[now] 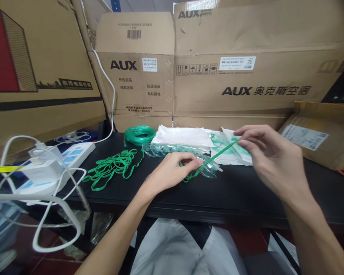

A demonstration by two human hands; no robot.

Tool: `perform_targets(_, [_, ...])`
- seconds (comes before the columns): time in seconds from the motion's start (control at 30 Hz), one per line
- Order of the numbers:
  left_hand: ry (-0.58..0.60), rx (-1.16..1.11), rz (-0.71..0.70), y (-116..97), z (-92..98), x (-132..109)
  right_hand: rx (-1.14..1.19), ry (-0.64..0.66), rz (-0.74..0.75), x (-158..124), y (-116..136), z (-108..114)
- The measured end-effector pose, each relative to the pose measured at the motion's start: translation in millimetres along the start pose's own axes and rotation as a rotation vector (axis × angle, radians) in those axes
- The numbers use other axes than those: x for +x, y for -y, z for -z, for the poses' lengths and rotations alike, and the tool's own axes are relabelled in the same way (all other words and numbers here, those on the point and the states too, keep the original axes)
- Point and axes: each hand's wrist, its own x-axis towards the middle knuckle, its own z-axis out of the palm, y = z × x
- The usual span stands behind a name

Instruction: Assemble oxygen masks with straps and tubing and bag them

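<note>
A flat green elastic strap (220,153) is stretched at a slant between my two hands. My left hand (177,168) pinches its lower end, where a few green loops hang below the fingers. Higher up on the right, my right hand (269,156) grips the other end between thumb and forefinger. Behind my left hand lie several clear plastic masks (174,148) in a row, partly hidden by it. A loose tangle of green elastic cord (114,168) rests on the black table left of my left hand.
A coil of green tubing (140,135) lies at the back beside white paper-backed packs (183,136). Left stands a white power strip (77,154) with plugs and looping cables. Large cardboard boxes (200,99) wall off the back, and a smaller carton (321,133) sits at the right.
</note>
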Motion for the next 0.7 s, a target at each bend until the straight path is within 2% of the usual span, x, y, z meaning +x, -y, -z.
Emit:
perform_targets(0.17, [-0.006,-0.082,0.008,0.7,-1.8,1.2,0.127,0.418,-0.236,-6.9,-2.9,-18.7])
perform_targets(0.27, [-0.005,-0.088,0.000,2.4,-2.5,1.9,0.136,0.574,-0.325,-10.5,-5.3,-27.7])
perform_targets(0.4, [-0.104,0.046,-0.045,1.9,-0.2,0.8,0.107,0.558,-0.314,-9.8,-12.5,-33.6])
perform_targets(0.5, [-0.164,0.175,-0.053,-1.3,6.0,-3.2,0.104,0.500,-0.375,-7.8,-19.0,-35.6])
perform_targets(0.6, [-0.067,0.256,-0.022,-3.5,14.0,-9.5,0.101,0.479,-0.429,-7.7,-25.1,-37.3])
perform_targets(0.7, [0.075,0.308,0.017,-1.2,19.2,-14.9,-0.056,0.492,-0.366,-9.8,-31.7,-38.5])
